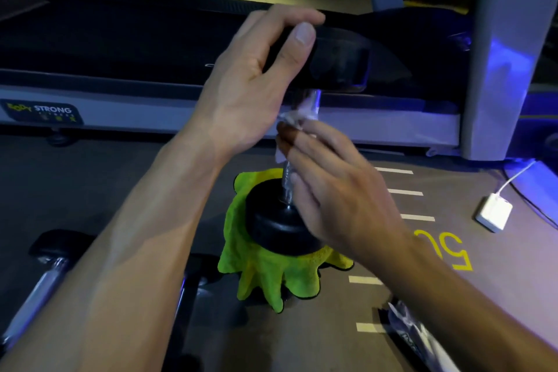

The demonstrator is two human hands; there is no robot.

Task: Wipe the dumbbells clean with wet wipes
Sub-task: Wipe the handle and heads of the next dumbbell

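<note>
- Grey gym flooring point(317, 341) with white dashes and yellow numerals runs under a treadmill point(120, 100) behind the hands.
- Left hand point(256, 69) clasps the upper black head of an upright dumbbell point(277, 220).
- Below that clasp, the right hand point(338, 190) pinches a white wet wipe point(297, 115) around the chrome handle.
- Beneath both hands, the lower head stands on a green cloth point(265, 275).
- Another dumbbell point(39, 281) lies left of the forearm; a white charger point(493, 213) sits well right.

The dumbbell point(282, 214) stands upright on a cloth point(265, 275), treadmill point(120, 100) behind, charger point(494, 212) right.
</note>
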